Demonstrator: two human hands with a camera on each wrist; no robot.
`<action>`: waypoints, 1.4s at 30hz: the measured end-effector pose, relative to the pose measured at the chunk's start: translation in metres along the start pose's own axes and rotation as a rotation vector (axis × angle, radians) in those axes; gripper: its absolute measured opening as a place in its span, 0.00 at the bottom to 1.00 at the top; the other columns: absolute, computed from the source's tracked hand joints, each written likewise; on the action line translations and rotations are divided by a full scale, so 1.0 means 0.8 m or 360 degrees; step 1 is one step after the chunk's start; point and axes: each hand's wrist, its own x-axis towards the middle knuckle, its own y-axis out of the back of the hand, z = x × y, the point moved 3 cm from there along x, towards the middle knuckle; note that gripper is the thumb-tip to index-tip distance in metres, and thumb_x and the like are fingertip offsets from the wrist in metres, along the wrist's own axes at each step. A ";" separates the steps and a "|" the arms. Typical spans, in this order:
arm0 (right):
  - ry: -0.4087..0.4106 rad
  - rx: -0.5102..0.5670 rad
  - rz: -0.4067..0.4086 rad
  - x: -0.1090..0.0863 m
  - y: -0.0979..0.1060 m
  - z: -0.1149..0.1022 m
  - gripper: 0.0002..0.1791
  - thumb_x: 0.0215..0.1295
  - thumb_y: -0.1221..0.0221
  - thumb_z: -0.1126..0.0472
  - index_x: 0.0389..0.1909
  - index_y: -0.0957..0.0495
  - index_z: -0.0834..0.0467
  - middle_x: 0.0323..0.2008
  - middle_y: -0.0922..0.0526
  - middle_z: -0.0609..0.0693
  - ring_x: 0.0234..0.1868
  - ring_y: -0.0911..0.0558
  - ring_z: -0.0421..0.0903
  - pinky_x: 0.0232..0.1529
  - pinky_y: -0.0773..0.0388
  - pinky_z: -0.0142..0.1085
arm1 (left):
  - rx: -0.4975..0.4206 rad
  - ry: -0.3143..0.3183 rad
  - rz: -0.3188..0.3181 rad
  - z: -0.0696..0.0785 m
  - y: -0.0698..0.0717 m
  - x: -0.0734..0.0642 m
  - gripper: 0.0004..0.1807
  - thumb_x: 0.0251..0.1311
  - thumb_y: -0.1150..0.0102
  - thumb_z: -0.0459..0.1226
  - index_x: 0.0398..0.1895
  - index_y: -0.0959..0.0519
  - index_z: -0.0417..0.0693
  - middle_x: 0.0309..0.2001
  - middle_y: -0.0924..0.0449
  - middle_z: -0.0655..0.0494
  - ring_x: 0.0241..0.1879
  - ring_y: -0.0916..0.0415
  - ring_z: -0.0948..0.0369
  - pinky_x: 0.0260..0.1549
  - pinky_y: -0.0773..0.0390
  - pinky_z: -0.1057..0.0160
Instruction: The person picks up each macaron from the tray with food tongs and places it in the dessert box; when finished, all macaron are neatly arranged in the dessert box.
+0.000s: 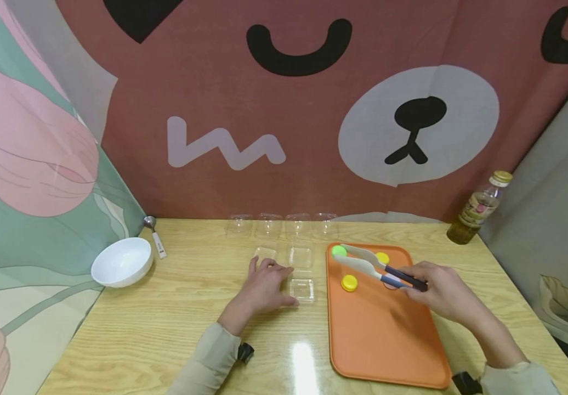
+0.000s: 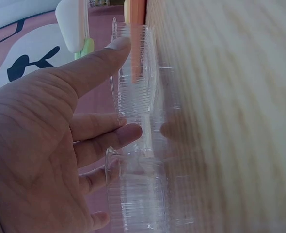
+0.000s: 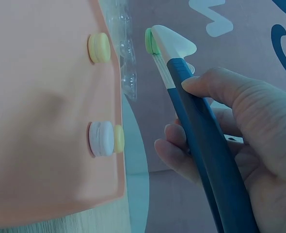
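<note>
My right hand [image 1: 439, 288] grips a pair of tongs [image 3: 191, 111] with dark blue handles and white tips. Between the tips is a green macaron [image 3: 150, 41], held above the far left corner of the orange tray [image 1: 382, 340]. My left hand [image 1: 264, 285] is low over the table, thumb and fingers spread at the left side of a small clear plastic box [image 1: 302, 291]. In the left wrist view the thumb [image 2: 102, 60] overlaps that box; whether it touches is unclear. Yellow macarons [image 1: 349, 283] and a pale pink one [image 3: 102, 139] lie on the tray.
More clear boxes [image 1: 300, 256] stand behind the left hand, and several clear plastic pieces [image 1: 269, 225] line the back edge. On the left are a white bowl [image 1: 122, 262] and a measuring spoon [image 1: 155, 237]. A bottle of amber liquid [image 1: 480, 208] stands at back right.
</note>
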 end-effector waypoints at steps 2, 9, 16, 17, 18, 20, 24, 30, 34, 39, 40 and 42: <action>0.0013 0.0008 0.0002 -0.001 0.000 -0.002 0.19 0.59 0.29 0.57 0.52 0.14 0.57 0.36 0.15 0.46 0.28 0.28 0.37 0.27 0.32 0.29 | -0.0003 -0.0004 0.0000 0.000 0.000 0.001 0.44 0.48 0.27 0.62 0.68 0.24 0.54 0.63 0.19 0.57 0.67 0.33 0.49 0.74 0.54 0.31; 0.0068 0.0021 -0.0014 -0.003 -0.002 -0.013 0.19 0.60 0.29 0.56 0.52 0.14 0.55 0.34 0.17 0.42 0.28 0.29 0.34 0.27 0.33 0.29 | 0.0001 -0.0002 -0.0005 0.001 0.000 0.003 0.44 0.48 0.26 0.62 0.68 0.24 0.55 0.63 0.19 0.57 0.67 0.33 0.50 0.74 0.54 0.31; 0.0085 0.0048 -0.0014 -0.003 -0.008 -0.022 0.19 0.58 0.28 0.58 0.52 0.14 0.54 0.34 0.17 0.43 0.29 0.29 0.34 0.27 0.31 0.28 | 0.0002 0.0006 -0.0006 0.001 0.000 0.004 0.45 0.48 0.26 0.62 0.69 0.25 0.54 0.63 0.19 0.57 0.67 0.33 0.50 0.74 0.55 0.32; 0.0095 0.0051 -0.0010 -0.003 -0.009 -0.024 0.19 0.58 0.28 0.58 0.51 0.14 0.54 0.34 0.17 0.43 0.29 0.29 0.34 0.28 0.31 0.28 | 0.0002 0.0006 -0.0005 0.001 0.000 0.004 0.44 0.48 0.26 0.62 0.69 0.25 0.54 0.63 0.19 0.57 0.67 0.33 0.50 0.74 0.55 0.32; 0.0104 0.0055 -0.0009 -0.003 -0.011 -0.025 0.19 0.58 0.28 0.58 0.51 0.14 0.55 0.34 0.17 0.43 0.29 0.28 0.34 0.28 0.31 0.28 | 0.0001 0.0005 -0.0003 0.001 0.000 0.004 0.44 0.48 0.26 0.62 0.69 0.25 0.54 0.63 0.19 0.57 0.67 0.33 0.50 0.74 0.54 0.32; 0.0113 0.0063 -0.0020 -0.003 -0.014 -0.027 0.19 0.57 0.28 0.59 0.51 0.14 0.56 0.36 0.16 0.44 0.30 0.28 0.34 0.28 0.31 0.28 | -0.0003 0.0006 -0.0003 0.001 -0.001 0.005 0.44 0.48 0.26 0.62 0.68 0.24 0.55 0.63 0.19 0.57 0.67 0.33 0.50 0.74 0.54 0.32; 0.0129 0.0075 -0.0048 -0.001 -0.020 -0.032 0.21 0.57 0.28 0.59 0.51 0.14 0.60 0.41 0.14 0.46 0.31 0.28 0.35 0.28 0.31 0.28 | -0.0006 0.0012 -0.0003 0.000 -0.002 0.005 0.44 0.48 0.26 0.62 0.68 0.24 0.55 0.63 0.19 0.57 0.67 0.33 0.50 0.74 0.55 0.32; 0.0165 0.0082 -0.0118 0.004 -0.027 -0.038 0.18 0.59 0.29 0.58 0.51 0.14 0.56 0.40 0.15 0.44 0.31 0.28 0.35 0.28 0.30 0.28 | -0.0006 0.0021 -0.0015 -0.001 -0.003 0.006 0.44 0.49 0.27 0.62 0.69 0.24 0.56 0.63 0.19 0.58 0.67 0.33 0.51 0.74 0.54 0.32; 0.0156 0.0088 -0.0172 0.008 -0.029 -0.043 0.19 0.60 0.30 0.57 0.53 0.14 0.55 0.43 0.15 0.44 0.34 0.26 0.35 0.30 0.29 0.28 | -0.0016 0.0022 -0.0015 -0.002 -0.003 0.006 0.44 0.49 0.27 0.62 0.69 0.25 0.56 0.63 0.19 0.58 0.67 0.32 0.51 0.74 0.54 0.33; 0.0188 0.0091 -0.0203 0.013 -0.035 -0.051 0.19 0.61 0.30 0.57 0.53 0.14 0.53 0.43 0.15 0.44 0.35 0.25 0.35 0.31 0.29 0.28 | -0.0021 0.0024 -0.0017 -0.002 -0.002 0.006 0.44 0.49 0.27 0.62 0.69 0.25 0.56 0.63 0.19 0.59 0.67 0.32 0.51 0.74 0.54 0.33; 0.0202 0.0093 -0.0202 0.014 -0.037 -0.052 0.18 0.60 0.30 0.58 0.53 0.14 0.53 0.42 0.15 0.44 0.34 0.26 0.34 0.30 0.29 0.28 | -0.0023 0.0023 -0.0016 -0.002 -0.002 0.005 0.44 0.49 0.27 0.62 0.69 0.24 0.55 0.63 0.19 0.59 0.67 0.32 0.51 0.74 0.53 0.33; 0.0231 0.0093 -0.0219 0.016 -0.041 -0.053 0.18 0.60 0.31 0.58 0.53 0.14 0.53 0.41 0.16 0.45 0.32 0.27 0.33 0.29 0.30 0.27 | -0.0023 0.0021 -0.0014 -0.002 -0.002 0.006 0.44 0.49 0.27 0.62 0.69 0.24 0.55 0.63 0.19 0.59 0.66 0.32 0.51 0.74 0.53 0.33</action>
